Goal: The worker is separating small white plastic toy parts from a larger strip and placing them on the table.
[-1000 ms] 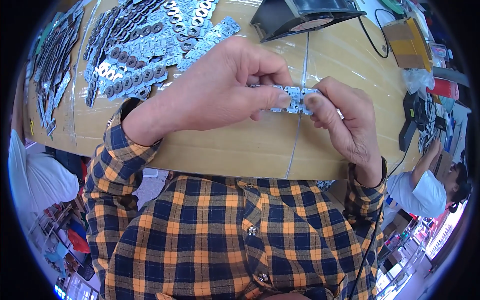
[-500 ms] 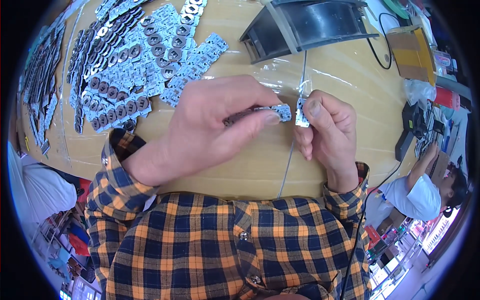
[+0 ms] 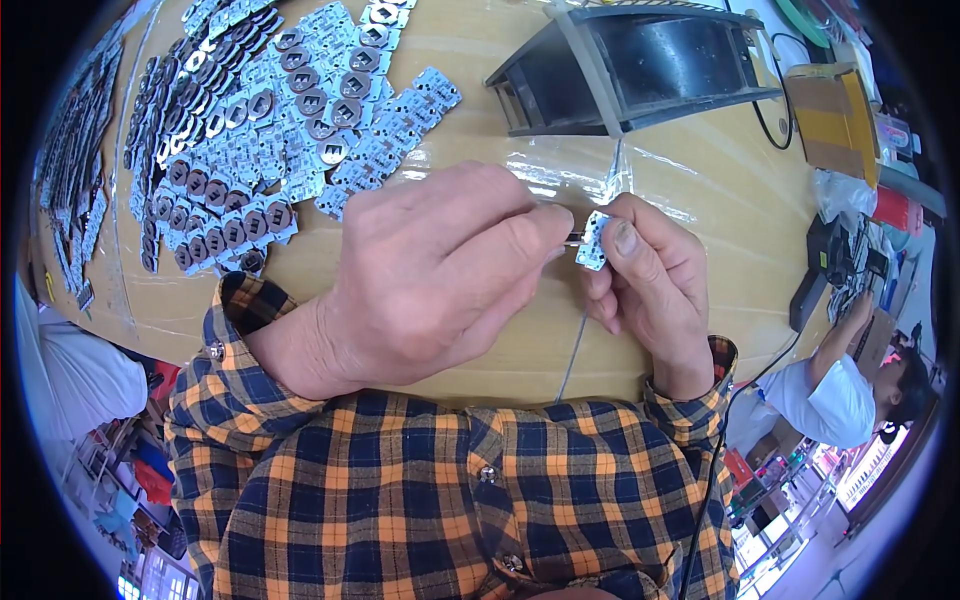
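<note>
My left hand (image 3: 440, 275) is closed, back turned up, thumb and fingertips pinched together. A thin, dark, shiny edge (image 3: 574, 239) shows at its fingertips; it looks like the end of the circuit board strip seen there a moment earlier, and the rest is hidden in the palm. My right hand (image 3: 655, 275) pinches a small pale circuit board (image 3: 593, 242) between thumb and curled fingers. The board stands tilted, its part-covered face toward my left hand. The left fingertips are right beside it; whether they touch it I cannot tell.
Strips of circuit boards with round coin-cell holders (image 3: 235, 230) lie heaped on the left of the table (image 3: 500, 360). A black fan-like housing (image 3: 640, 70) stands at the far middle, with a cardboard box (image 3: 830, 120) to its right. A person in white (image 3: 840, 400) is at the right.
My left hand has turned over and closed, hiding the strip that showed between thumb and fingers. The small board in my right hand has tilted and moved slightly left.
</note>
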`<state>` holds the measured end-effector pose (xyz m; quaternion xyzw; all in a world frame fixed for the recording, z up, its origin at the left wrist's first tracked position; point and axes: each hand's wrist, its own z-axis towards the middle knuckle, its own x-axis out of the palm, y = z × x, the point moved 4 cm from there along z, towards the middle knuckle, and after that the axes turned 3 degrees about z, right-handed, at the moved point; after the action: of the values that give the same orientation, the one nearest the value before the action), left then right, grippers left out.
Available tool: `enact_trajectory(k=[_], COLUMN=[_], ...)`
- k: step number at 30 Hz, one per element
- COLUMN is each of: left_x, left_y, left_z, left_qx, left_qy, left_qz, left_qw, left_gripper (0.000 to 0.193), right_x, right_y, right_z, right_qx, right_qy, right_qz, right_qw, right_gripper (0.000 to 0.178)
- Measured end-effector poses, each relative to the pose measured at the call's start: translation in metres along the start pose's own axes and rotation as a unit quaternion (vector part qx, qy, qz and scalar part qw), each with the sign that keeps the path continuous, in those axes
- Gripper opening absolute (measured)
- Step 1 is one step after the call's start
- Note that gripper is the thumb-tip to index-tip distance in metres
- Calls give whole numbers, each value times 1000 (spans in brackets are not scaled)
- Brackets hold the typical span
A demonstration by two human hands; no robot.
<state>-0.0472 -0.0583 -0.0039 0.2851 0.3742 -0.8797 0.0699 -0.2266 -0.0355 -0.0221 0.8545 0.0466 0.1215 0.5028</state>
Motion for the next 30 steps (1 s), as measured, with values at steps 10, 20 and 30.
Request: enact_trajectory(k=[10, 20, 30], left_x=[1, 3, 8], left_y=[-2, 2, 3], left_z=[0, -2, -3], left_qx=[-4, -18, -2], left_qy=[4, -13, 6], left_qz=[15, 29, -12], left_qw=[1000, 999, 1000], left_gripper=[33, 27, 25], right_x=[-1, -4, 0], right_y=[-1, -5, -2], right_z=[2, 3, 3], right_qx=[-60, -50, -67], right_qy=[7, 15, -38], right_qz=[-16, 22, -13], right_qw=[998, 998, 997], right_gripper=[32, 29, 32])
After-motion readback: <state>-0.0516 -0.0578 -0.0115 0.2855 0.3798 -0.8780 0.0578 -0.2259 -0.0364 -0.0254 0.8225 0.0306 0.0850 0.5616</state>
